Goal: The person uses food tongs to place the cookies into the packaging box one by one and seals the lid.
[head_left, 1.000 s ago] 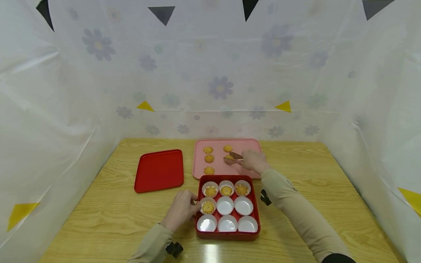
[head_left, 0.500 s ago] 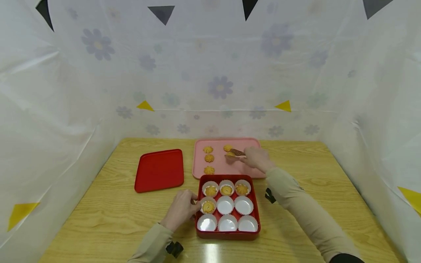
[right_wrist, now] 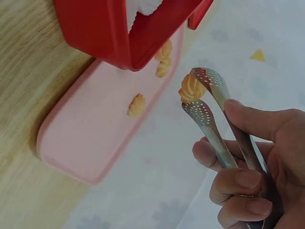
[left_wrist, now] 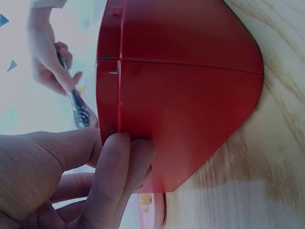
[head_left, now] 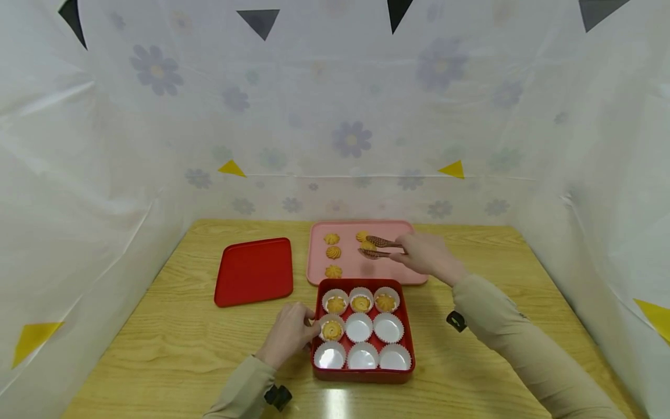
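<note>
Metal tongs (right_wrist: 224,151) gripped in the right hand (head_left: 430,256), a golden cookie (right_wrist: 192,89) between the tips, over a pink tray (head_left: 348,267) on the far side of a wooden table (head_left: 173,337); on the near side, a red box (head_left: 363,376) pinched at its left wall by the left hand (head_left: 287,334), with more cookies (head_left: 331,330) in four of nine paper cups (head_left: 359,327).

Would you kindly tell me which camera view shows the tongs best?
The right wrist view: the tongs appear large, both perforated tips showing. The head view shows them small; the left wrist catches only part.
</note>
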Tool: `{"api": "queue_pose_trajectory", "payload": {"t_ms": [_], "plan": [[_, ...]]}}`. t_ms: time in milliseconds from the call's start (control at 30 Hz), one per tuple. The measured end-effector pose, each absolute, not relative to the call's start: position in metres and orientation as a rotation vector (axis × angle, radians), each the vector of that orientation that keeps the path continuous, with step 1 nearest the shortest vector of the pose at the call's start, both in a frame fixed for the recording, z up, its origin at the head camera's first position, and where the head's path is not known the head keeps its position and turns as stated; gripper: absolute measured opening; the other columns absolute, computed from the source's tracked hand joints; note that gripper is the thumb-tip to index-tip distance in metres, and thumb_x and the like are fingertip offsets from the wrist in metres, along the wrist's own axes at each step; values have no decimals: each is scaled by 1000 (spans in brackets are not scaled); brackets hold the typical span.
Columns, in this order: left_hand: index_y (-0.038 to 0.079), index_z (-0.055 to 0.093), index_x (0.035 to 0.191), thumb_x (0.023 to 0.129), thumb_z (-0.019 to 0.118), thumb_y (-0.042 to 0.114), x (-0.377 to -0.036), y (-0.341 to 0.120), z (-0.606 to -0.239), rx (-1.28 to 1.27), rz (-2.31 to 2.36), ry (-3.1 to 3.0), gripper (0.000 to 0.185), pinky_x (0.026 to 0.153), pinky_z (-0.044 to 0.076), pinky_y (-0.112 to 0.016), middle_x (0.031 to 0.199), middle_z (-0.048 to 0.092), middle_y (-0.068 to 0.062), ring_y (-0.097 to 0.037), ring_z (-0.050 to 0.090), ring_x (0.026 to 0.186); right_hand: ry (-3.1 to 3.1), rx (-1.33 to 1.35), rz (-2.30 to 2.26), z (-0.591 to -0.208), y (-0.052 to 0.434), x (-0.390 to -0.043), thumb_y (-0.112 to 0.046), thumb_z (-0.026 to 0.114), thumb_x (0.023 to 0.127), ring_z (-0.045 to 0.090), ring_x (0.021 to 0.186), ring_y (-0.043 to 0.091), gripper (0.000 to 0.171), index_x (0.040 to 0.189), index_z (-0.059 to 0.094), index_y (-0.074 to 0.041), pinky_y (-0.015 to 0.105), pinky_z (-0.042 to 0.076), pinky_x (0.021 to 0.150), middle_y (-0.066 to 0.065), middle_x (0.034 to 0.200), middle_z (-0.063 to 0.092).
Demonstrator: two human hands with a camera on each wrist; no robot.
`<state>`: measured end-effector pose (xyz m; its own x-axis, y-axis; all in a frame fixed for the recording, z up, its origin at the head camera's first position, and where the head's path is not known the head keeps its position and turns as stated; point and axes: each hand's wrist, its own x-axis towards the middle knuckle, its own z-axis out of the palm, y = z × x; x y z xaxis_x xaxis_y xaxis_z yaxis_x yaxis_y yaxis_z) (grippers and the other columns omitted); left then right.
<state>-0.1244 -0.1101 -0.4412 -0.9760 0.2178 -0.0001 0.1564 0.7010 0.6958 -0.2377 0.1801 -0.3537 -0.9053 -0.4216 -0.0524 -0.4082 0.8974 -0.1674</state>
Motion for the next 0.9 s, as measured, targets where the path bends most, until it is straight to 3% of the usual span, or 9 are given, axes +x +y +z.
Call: {"api": "queue_pose_trajectory", "payload": {"t_ms": [200, 333, 467, 733, 900], "plan": [[6, 66, 61, 84, 71, 3, -125, -110, -442, 323, 1131, 2843, 24, 41, 38, -18, 54, 62, 1, -5, 49, 46, 2953, -851, -222, -343, 192, -218, -31, 69, 94, 42, 57, 10, 19, 83, 63, -16, 25, 29, 49, -3, 67, 55], [6, 66, 62, 85, 71, 4, -124, -110, -442, 325, 1136, 2840, 23, 41, 39, -19, 54, 62, 0, -5, 50, 46, 2889, -979, -204, -341, 200, -207, -34, 67, 95, 42, 57, 7, 17, 95, 69, -18, 24, 30, 50, -7, 67, 55], [5, 67, 63, 85, 71, 3, -124, -110, -441, 324, 1140, 2841, 22, 41, 39, -19, 55, 63, -1, -5, 50, 46, 2787, -1074, -184, -342, 203, -198, -37, 64, 97, 47, 63, 2, 26, 114, 72, -19, 23, 38, 55, -12, 76, 60], [5, 68, 64, 85, 71, 3, -123, -110, -441, 319, 1136, 2832, 21, 41, 40, -20, 55, 63, 0, -5, 51, 45, 2642, -1148, -175, -351, 195, -188, -35, 69, 93, 45, 66, 1, 16, 105, 72, -25, 22, 38, 60, -15, 75, 55], [6, 67, 63, 84, 70, 3, -123, -110, -441, 313, 1138, 2832, 22, 42, 40, -20, 54, 62, 0, -6, 51, 45, 2617, -1176, -183, -356, 189, -184, -35, 71, 92, 49, 69, -1, 29, 119, 73, -23, 22, 42, 62, -15, 79, 61]]}}
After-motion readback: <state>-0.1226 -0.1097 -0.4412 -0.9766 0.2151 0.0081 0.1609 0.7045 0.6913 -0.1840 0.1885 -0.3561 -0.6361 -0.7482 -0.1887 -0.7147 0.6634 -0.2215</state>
